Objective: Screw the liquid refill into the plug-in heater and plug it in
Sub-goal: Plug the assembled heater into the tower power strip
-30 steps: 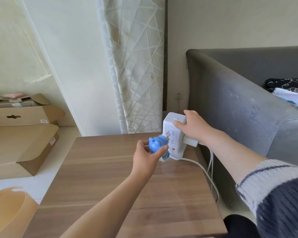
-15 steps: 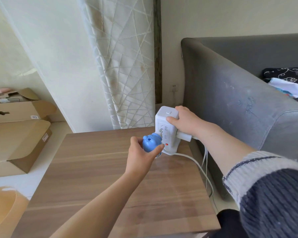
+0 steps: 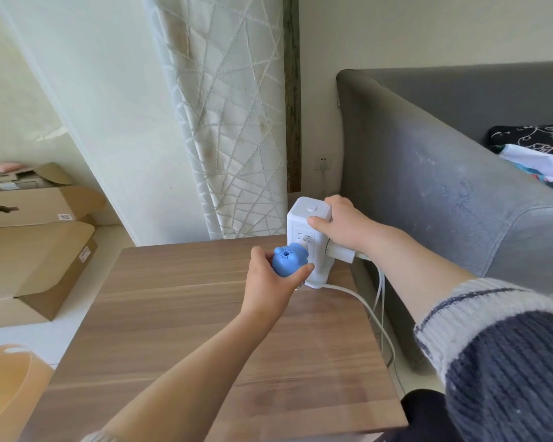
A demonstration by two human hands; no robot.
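Observation:
A white upright power tower [image 3: 304, 218] stands at the far right corner of the wooden table [image 3: 189, 330]. My right hand [image 3: 342, 228] grips its top and right side. My left hand [image 3: 268, 282] is closed around the blue plug-in heater [image 3: 289, 260], whose round vented top faces me. The heater's white plug end [image 3: 305, 241] is at a socket on the tower's front face; I cannot tell how deep the pins sit. The liquid refill under the heater is hidden by my fingers.
A white adapter [image 3: 340, 253] sticks out of the tower's right side, and white cables [image 3: 364, 301] run off the table's right edge. A grey sofa [image 3: 444, 186] stands close on the right, a curtain [image 3: 230, 122] behind, cardboard boxes [image 3: 35, 250] on the floor at left.
The view has shifted, so the scene sits lower left in the frame. My left hand has pressed the blue heater closer against the tower's front socket; my right hand keeps its hold.

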